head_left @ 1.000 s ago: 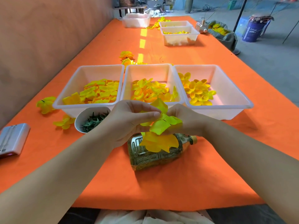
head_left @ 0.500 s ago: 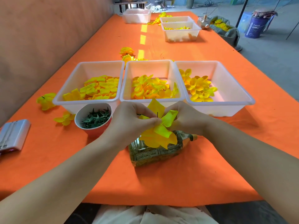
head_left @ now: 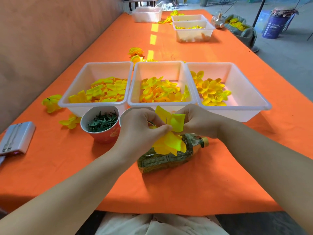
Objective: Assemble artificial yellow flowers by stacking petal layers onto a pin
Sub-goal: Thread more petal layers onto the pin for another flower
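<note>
Left hand (head_left: 140, 128), right hand (head_left: 198, 122) pinching yellow petals (head_left: 167, 145), thin pin (head_left: 166, 120)

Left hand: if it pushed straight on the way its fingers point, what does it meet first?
The left hand pinches the yellow petals; straight on, probably the right hand next.

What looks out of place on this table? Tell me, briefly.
The clear plastic bottle with the gold cap lies on its side on the orange tablecloth instead of standing. Loose yellow fabric flowers sit on the cloth outside the white plastic tubs.
</note>
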